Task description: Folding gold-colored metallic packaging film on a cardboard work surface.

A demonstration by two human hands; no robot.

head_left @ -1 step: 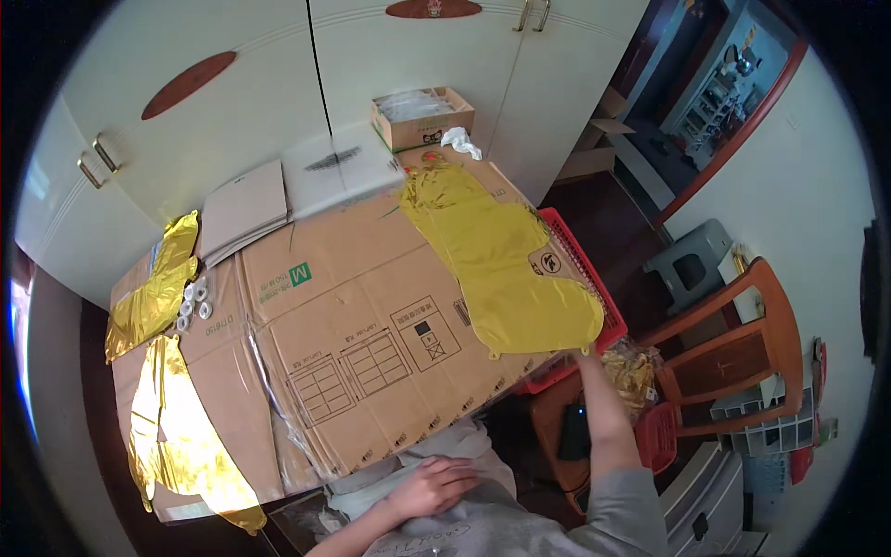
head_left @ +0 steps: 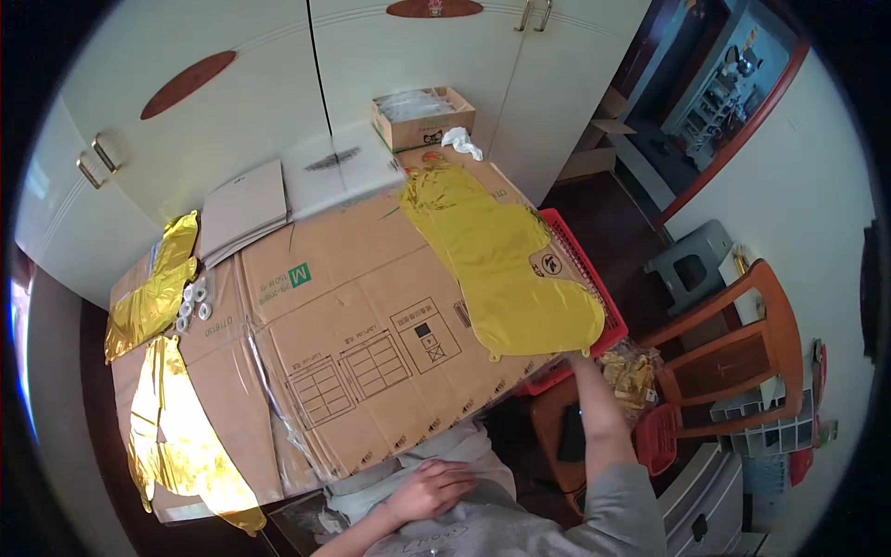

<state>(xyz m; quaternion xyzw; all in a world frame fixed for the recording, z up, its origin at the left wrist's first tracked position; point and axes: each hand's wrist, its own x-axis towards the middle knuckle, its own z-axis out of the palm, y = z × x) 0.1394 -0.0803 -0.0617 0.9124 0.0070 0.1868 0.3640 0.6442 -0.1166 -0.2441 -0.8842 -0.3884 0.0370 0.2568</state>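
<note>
My left hand point(head_left: 432, 488) lies on my lap against the grey shirt, fingers loosely stretched and holding nothing that I can see. My right hand point(head_left: 582, 365) reaches to the near right edge of the cardboard; its fingers are hidden beneath that edge, by a red basket point(head_left: 608, 311). Just above it a flat, matte yellow foil balloon point(head_left: 506, 260) is spread over the cardboard point(head_left: 343, 278). At the left lie a shiny gold foil piece point(head_left: 181, 418) and another folded gold foil piece point(head_left: 158, 288), with several small white rolls point(head_left: 193, 302) beside them.
A box of clear plastic point(head_left: 422, 116) and a crumpled white tissue point(head_left: 461, 142) sit at the back, near stacked cardboard sheets point(head_left: 246, 209). A wooden chair point(head_left: 733, 353) stands at the right, with a bag of gold foil point(head_left: 631, 381) and a small red basket point(head_left: 656, 438) by it.
My right hand has slid slightly left and down, farther beneath the cardboard edge. The left hand and the balloon look nearly the same.
</note>
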